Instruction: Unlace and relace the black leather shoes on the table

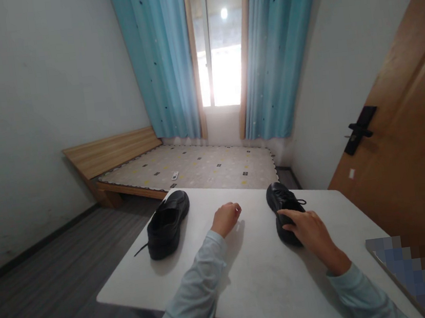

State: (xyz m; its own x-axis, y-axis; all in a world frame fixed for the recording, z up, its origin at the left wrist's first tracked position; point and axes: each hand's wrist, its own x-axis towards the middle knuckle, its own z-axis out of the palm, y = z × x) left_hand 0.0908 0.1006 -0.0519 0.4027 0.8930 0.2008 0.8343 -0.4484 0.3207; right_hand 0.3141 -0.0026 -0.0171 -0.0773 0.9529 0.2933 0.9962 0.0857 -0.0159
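Head view showed two black shoes on a white worktop [261, 271], set well apart, toes toward the bed [205, 165]. The left shoe [171, 228] stood untouched near the left edge, its lace trailing behind the heel. At the right shoe [278, 195], the right hand [313, 231] had its thumb over the opening and its other fingers bent along the far side; how firmly they gripped could not be told. The left hand [226, 220] hovered between, fingers loosely curled, nothing visible in them. The step seemed to be handling the right shoe; lifting it would call for a secure hold.
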